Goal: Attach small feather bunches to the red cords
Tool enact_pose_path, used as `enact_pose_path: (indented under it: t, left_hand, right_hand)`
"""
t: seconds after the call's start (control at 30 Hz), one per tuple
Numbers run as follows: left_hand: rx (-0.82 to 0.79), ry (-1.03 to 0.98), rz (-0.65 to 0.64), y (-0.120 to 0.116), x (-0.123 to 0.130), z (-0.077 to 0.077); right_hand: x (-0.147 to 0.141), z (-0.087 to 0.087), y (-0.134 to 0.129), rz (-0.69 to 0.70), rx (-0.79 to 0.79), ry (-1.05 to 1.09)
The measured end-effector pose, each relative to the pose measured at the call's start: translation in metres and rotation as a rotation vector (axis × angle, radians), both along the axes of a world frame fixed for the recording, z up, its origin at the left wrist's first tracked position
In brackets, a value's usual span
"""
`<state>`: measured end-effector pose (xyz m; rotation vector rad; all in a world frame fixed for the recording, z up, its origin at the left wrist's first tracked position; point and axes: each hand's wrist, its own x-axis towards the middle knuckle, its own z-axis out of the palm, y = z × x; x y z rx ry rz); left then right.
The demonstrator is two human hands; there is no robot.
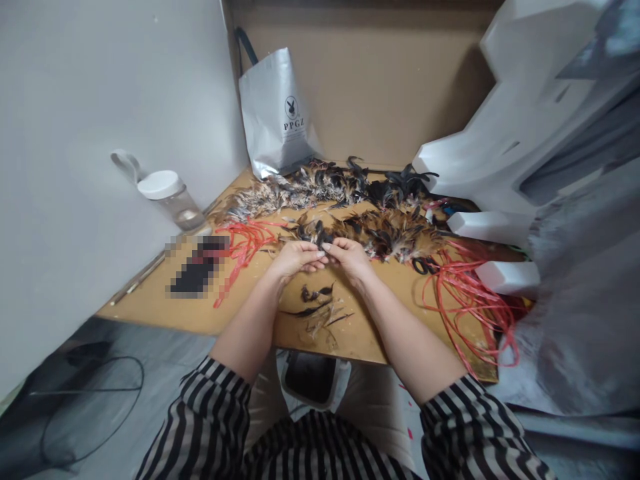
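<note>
My left hand [299, 259] and my right hand [349, 257] meet over the middle of the table, thumbs and fingertips pinched together. Between them is a dark feather [321, 236]; its lower end is hidden by my fingers. Just beyond, brown and black feathers [395, 230] lie in a thick row, some touching the area of my fingertips. Closer to me, several loose dark feathers and thin wisps [317, 310] are scattered on the wooden tabletop [360, 333].
A second feather row [300, 190] lies behind, before a silver bag [275, 107]. Red plastic strips [250, 239] lie left, more strips [460, 300] right beside black scissor handles [424, 266]. A white-lidded bottle [170, 197] and white foam pieces [505, 277] flank the table. A bin [310, 380] stands below.
</note>
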<state>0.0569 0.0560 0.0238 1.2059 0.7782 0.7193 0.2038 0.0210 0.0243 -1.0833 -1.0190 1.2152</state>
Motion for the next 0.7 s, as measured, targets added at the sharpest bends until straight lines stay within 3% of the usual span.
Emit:
enact_pose_path:
  t: [0.2, 0.3, 0.43, 0.7]
  left_hand:
    - [0.051, -0.162, 0.326, 0.015, -0.018, 0.004]
    - [0.046, -0.224, 0.391, 0.023, -0.039, 0.002]
    - [-0.008, -0.393, 0.397, 0.026, -0.055, 0.001]
    - [-0.086, -0.516, 0.321, 0.019, -0.052, 0.006]
  right_hand:
    - [0.007, -0.011, 0.008, -0.123, 0.021, -0.234]
    - [0.01, -0.018, 0.01, -0.125, 0.074, -0.452]
    - [0.005, -0.019, 0.009, -0.104, 0.079, -0.791]
    - [-0.016, -0.009, 0.004, -0.169, -0.058, -1.249]
